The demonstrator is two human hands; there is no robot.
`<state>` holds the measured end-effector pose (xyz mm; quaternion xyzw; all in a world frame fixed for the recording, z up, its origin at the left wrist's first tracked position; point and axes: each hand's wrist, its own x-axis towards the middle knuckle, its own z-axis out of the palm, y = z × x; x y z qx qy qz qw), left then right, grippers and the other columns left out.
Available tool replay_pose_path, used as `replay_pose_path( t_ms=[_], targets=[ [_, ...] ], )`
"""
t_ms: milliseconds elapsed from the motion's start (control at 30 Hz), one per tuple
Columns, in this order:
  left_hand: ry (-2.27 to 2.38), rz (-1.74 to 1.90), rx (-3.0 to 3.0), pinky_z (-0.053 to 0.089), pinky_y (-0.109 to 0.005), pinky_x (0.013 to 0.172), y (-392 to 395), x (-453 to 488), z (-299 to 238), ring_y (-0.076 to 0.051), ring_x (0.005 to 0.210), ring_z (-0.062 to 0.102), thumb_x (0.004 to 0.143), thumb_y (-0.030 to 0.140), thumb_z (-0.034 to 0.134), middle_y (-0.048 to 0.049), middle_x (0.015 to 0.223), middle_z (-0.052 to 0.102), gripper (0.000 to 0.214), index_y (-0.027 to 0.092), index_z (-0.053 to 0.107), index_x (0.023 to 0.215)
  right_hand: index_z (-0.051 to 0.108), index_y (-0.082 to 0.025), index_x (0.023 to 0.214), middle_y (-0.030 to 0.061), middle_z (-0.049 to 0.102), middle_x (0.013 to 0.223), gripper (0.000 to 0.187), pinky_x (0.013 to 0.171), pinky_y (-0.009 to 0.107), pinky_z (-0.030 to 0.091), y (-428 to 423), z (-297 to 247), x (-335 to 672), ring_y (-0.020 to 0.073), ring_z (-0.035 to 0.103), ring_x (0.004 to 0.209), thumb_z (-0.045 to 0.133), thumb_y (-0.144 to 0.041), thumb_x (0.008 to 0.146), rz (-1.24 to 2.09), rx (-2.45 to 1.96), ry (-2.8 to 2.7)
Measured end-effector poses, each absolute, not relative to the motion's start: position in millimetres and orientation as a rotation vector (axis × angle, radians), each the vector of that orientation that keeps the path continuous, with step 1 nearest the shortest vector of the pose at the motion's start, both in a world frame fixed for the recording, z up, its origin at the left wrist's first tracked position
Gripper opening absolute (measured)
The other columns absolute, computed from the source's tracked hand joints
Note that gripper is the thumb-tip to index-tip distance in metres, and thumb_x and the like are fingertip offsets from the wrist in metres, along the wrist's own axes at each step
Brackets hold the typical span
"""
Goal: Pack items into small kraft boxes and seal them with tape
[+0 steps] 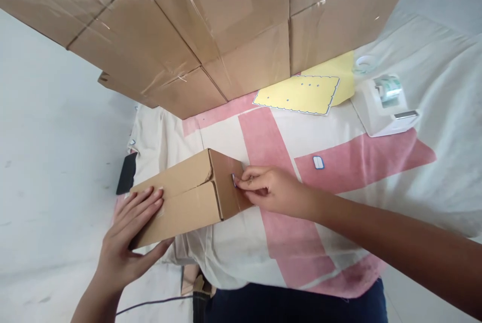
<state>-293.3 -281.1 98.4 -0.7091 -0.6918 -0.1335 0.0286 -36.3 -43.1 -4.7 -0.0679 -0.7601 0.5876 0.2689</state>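
Observation:
A small brown cardboard box (184, 197) lies on a white and pink cloth (271, 142) spread over a table. My left hand (130, 232) lies flat on the box's near end, fingers stretched out, thumb under the edge. My right hand (267, 190) is pinched at the box's right end face, pressing a small white sticker (234, 180) with a blue border against the cardboard.
A tall stack of taped cardboard boxes (211, 26) fills the back. A yellow label sheet (301, 94) lies beyond the box, a loose sticker (318, 162) to its right. A white label printer (387, 104) and a tape roll (364, 64) sit far right. A black object (126, 172) lies at left.

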Motion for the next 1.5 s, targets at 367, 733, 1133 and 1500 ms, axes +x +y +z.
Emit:
replay_pose_path(
  t_ms=[367,733,1133,1500],
  targets=[
    [-2.171,-0.407,-2.16,0.031,-0.063,0.127,-282.5,-291.7,98.8,-0.033,0.146,0.049,0.081,0.021,0.076,-0.004,0.158,0.052,0.085,0.04,0.041,0.157,0.078,-0.027,0.122,0.0013,0.065,0.087,0.039,0.059,0.024,0.047,-54.1,1.2,-39.2,0.0112,0.058,0.068,0.058,-0.012,0.092,1.933,-0.323,-1.8],
    [-2.168,-0.42,-2.128,0.032,-0.068,0.125,-279.1,-287.2,99.7,-0.036,0.144,0.05,0.083,0.023,0.076,-0.0063,0.158,0.052,0.084,0.039,0.041,0.157,0.076,-0.028,0.128,0.0008,0.065,0.085,0.046,0.062,0.025,0.048,-53.6,5.7,-37.0,0.0126,0.059,0.07,0.056,-0.01,0.091,1.943,-0.42,-1.816],
    [-2.139,-0.429,-2.168,0.029,-0.063,0.127,-278.8,-286.7,99.3,-0.032,0.148,0.046,0.081,0.017,0.077,-0.0063,0.162,0.047,0.087,0.034,0.041,0.158,0.074,-0.023,0.131,0.0024,0.07,0.088,0.047,0.06,0.025,0.045,-60.7,12.9,-32.4,0.0128,0.059,0.07,0.054,-0.011,0.09,1.999,-0.585,-1.804],
    [-2.102,-0.458,-2.154,0.03,-0.06,0.127,-273.2,-282.9,98.6,-0.032,0.146,0.048,0.081,0.017,0.077,-0.0088,0.159,0.05,0.083,0.029,0.044,0.156,0.06,-0.033,0.147,-0.0033,0.064,0.083,0.062,0.058,0.022,0.04,-53.6,7.7,-31.3,0.0083,0.049,0.062,0.055,-0.012,0.089,2.101,-0.608,-1.865]
  ],
)
